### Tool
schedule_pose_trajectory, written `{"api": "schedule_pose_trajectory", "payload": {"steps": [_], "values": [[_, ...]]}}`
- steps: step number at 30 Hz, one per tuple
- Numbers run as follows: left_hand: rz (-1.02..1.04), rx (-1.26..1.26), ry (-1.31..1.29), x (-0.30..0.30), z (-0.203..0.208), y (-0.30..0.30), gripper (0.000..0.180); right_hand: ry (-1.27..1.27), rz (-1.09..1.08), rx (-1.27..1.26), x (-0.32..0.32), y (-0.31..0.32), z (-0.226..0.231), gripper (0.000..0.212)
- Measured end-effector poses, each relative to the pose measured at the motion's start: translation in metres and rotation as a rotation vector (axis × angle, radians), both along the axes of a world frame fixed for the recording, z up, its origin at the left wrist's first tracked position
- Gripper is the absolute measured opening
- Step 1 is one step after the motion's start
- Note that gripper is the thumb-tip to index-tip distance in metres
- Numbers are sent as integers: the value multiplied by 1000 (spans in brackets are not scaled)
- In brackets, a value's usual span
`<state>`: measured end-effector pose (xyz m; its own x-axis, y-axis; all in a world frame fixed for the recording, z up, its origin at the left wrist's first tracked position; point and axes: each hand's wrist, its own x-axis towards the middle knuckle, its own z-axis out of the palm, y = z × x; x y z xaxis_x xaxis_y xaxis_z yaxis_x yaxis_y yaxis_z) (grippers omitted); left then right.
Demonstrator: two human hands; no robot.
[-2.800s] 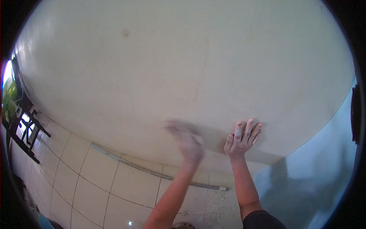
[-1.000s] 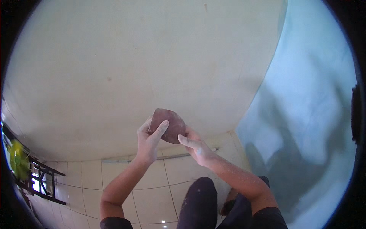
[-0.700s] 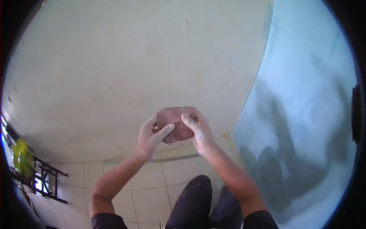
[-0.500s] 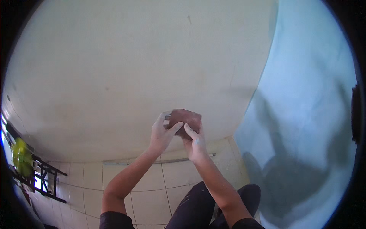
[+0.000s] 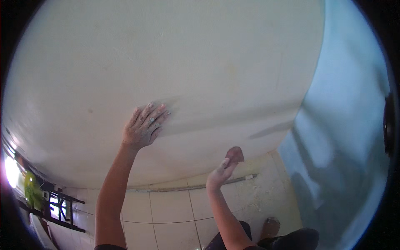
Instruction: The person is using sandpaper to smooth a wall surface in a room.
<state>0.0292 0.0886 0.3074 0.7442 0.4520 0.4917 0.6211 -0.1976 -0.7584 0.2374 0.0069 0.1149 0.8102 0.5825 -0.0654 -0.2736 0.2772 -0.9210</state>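
My left hand [image 5: 143, 126] lies flat against the pale wall [image 5: 200, 71], its dusty fingers stretched out and a ring-like band on one of them. Lower and to the right, my right hand [image 5: 219, 173] is closed on a reddish-brown piece of sandpaper [image 5: 236, 154]. The sheet sticks out past the fingertips, a little in front of the wall's lower part. White dust coats both hands.
A light blue wall [image 5: 337, 137] meets the pale one at the right corner. Along the tiled floor [image 5: 171, 208] at the wall's foot lies a long thin pole [image 5: 196, 188]. Dust and crumbs are near the corner. A dark metal frame [image 5: 62, 208] and something yellow-green [image 5: 31, 189] stand at left.
Both hands held the sandpaper together before. My left hand has let go and moved up and left onto the wall. My right hand has moved right and down with the sandpaper.
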Motion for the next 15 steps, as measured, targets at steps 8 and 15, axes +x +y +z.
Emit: {"api": "schedule_pose_trajectory", "payload": {"steps": [8, 15], "values": [[16, 22, 35, -6, -4, 9, 46, -1406, 226, 392, -52, 64, -34, 53], [-59, 93, 11, -13, -7, 12, 41, -924, -75, 250, 47, 104, -116, 48]]}}
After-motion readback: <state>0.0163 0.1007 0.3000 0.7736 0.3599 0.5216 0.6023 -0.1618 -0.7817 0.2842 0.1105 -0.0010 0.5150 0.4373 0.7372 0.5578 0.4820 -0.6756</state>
